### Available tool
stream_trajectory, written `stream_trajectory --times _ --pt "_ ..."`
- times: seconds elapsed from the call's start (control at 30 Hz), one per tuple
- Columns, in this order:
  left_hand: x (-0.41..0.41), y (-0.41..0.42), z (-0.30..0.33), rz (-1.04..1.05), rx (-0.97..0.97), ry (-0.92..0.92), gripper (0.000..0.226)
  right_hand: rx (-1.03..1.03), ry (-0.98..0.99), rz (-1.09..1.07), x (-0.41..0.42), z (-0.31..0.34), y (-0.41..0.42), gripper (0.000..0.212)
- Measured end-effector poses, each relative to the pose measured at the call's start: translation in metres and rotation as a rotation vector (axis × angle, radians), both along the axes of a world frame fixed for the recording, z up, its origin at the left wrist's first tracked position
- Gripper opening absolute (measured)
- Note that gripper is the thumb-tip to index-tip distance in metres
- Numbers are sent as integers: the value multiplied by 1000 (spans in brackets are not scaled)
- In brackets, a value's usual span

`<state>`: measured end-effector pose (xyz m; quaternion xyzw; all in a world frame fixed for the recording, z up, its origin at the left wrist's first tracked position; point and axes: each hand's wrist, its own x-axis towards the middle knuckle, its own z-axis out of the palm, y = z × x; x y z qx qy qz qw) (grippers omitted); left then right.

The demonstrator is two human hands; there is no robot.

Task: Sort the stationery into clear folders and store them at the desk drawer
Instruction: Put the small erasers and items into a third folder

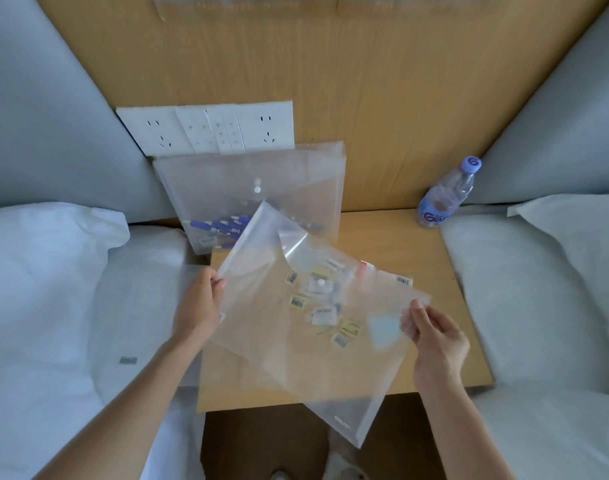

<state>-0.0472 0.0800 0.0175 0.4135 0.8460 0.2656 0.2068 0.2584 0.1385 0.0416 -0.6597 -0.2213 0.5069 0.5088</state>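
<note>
**Clear folder held over the table in 2 hands**

Nearest the camera, 2 bare forearms reach up from the bottom edge toward a clear folder (296, 341) held tilted above the wooden table (417, 244). It is a translucent, frosted plastic envelope with a pointed flap, a small pale snap near its middle and a faint printed logo at its lowest corner, which hangs past the table's front edge.

Inside or under it, seen through the plastic, lies a loose scatter of small packets (322, 299) with yellow barcode labels and white tags; which layer they sit in cannot be told.

A second clear folder (254, 188) leans upright against the wooden back panel, below a white socket panel (209, 129). It holds several blue pens (223, 228) bunched at its bottom.

The left hand (197, 310) grips the held folder's left edge, fingers (218, 282) curled round the rim. The right hand (434, 341) pinches the right corner, thumb on top, fingers showing blurred through the plastic beneath.

A water bottle (448, 195) with a purple cap stands at the table's back right. White pillows (43, 271) lie on either side.
</note>
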Motion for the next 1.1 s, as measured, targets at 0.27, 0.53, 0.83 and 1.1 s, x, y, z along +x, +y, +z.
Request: stream_trajectory --times 0.27,0.53,0.83,1.1 --pt "38 -4 164 113 475 -191 11 443 47 70 19 205 28 14" --pt "82 -7 409 -53 1064 -276 7 946 182 126 68 475 29 9" --pt "118 17 480 -114 1201 -413 11 1157 102 246 104 569 47 10" --pt "132 10 508 -80 1247 -362 12 1168 136 229 126 589 45 10"
